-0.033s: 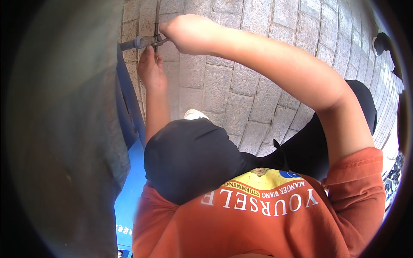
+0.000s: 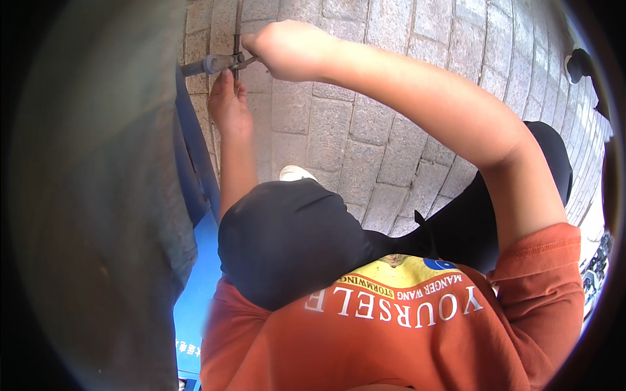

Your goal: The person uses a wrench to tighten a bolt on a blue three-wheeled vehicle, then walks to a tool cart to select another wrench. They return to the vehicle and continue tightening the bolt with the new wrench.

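A grey metal tube with a round collar reaches in from the upper left and meets an upright dark metal rod. My right hand is closed on a small metal tool, angled against that joint from the right. Just below the joint, my left hand has its thumb raised and its fingers curled at the rod's lower end, partly hiding it.
Dark grey material fills the left side beside a blue panel. My black-clad knees rest low over grey paving, with a white shoe under me. A dark shoe and dark objects are at the right edge.
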Action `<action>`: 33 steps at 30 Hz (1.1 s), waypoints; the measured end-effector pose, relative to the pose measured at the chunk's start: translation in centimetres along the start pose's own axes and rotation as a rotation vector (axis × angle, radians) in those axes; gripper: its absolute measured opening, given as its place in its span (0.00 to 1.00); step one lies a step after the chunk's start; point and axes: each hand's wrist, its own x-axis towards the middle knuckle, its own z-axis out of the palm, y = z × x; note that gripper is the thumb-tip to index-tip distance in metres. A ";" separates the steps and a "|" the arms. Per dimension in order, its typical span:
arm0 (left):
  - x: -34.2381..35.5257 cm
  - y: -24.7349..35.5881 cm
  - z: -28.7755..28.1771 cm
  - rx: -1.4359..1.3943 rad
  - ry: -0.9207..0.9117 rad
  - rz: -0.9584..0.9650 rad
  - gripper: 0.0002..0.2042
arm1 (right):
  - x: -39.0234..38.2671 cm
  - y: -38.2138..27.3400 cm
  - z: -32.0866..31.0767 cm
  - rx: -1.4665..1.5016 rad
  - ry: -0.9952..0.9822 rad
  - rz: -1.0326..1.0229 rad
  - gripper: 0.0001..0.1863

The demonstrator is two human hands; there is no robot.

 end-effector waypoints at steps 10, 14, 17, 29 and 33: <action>0.6 0.1 -0.7 -0.202 -0.058 -0.226 0.09 | -1.2 2.3 2.7 0.102 0.086 -0.058 0.07; 0.2 0.4 -0.1 -0.251 -0.058 -0.308 0.10 | -1.5 3.3 3.6 0.119 0.109 -0.064 0.08; -0.4 -0.3 -0.2 -0.310 -0.072 -0.357 0.11 | -1.5 3.5 3.9 0.133 0.080 -0.037 0.10; -3.1 -1.7 2.5 -0.058 -0.127 -0.143 0.10 | -1.7 5.5 8.5 0.294 0.183 -0.011 0.09; -2.2 -2.2 2.6 0.022 -0.153 -0.104 0.10 | -1.7 5.6 8.6 0.294 0.201 -0.001 0.09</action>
